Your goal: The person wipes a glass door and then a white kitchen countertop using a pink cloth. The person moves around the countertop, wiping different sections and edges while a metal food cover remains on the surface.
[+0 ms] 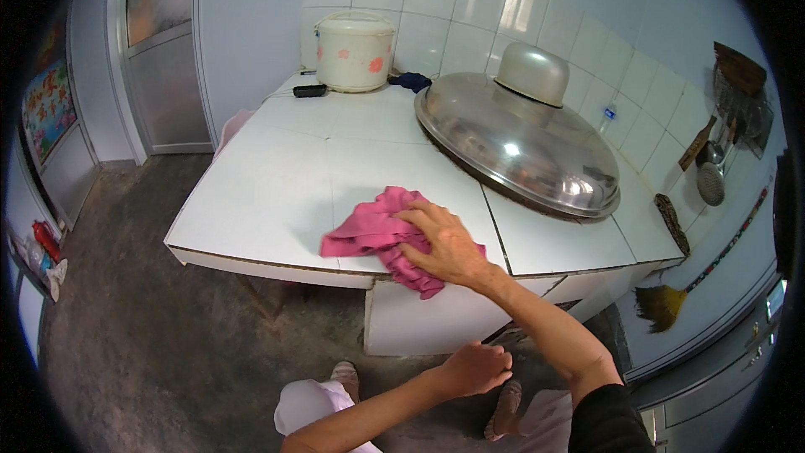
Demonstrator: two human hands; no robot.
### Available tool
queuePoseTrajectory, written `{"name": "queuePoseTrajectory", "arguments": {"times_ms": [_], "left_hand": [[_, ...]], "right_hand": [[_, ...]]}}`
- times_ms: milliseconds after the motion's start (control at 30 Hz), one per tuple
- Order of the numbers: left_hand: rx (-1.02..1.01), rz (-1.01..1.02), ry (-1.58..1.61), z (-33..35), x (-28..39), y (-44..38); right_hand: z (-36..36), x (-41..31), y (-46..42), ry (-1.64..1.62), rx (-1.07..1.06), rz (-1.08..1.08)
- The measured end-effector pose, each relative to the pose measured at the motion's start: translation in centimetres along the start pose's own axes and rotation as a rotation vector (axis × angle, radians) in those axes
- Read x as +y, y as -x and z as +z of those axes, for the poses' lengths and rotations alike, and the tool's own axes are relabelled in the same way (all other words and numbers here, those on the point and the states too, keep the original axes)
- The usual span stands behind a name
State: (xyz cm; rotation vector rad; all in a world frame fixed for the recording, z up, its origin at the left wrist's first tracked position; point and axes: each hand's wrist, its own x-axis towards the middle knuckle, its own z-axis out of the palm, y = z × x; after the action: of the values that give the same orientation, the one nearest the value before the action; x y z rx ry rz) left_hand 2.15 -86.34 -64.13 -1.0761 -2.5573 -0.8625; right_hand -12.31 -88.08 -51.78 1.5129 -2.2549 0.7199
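My right hand (443,242) grips a crumpled pink cloth (365,226) near the front edge of a white-tiled counter (270,176). Part of the cloth hangs over that edge. In front of the counter, my left hand (478,368) is held low with its fingers curled closed, and nothing shows in it. Behind and to the right of the cloth, a large domed metal lid (516,138) sits on the counter, apart from my hand. On top of the lid rests an upturned metal bowl (534,73).
A cream rice cooker (353,53) with flower prints stands at the back left, beside a small black object (310,91) and a dark cloth (410,81). Utensils, including a skimmer (711,184), hang on the right wall. A broom (661,307) hangs below them.
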Motion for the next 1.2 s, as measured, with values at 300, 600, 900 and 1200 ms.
{"name": "queuePoseTrajectory", "arguments": {"times_ms": [300,600,900,1200], "left_hand": [[-0.206,-0.093,-0.038,1.9,-3.2,1.1],[0.275,-0.087,-0.030,-1.2,-4.2,0.1],[0.187,-0.032,-0.063,0.7,-3.8,0.1],[0.195,-0.113,-0.052,-0.9,-5.2,-0.4]], "right_hand": [[2.9,9.5,-6.5,0.222,0.147,0.318],[7.9,-2.9,-9.7,-0.105,-0.093,-0.177],[0.4,6.5,-3.1,-0.011,0.015,0.107],[8.2,3.0,-11.4,-0.016,0.086,-0.084]]}}
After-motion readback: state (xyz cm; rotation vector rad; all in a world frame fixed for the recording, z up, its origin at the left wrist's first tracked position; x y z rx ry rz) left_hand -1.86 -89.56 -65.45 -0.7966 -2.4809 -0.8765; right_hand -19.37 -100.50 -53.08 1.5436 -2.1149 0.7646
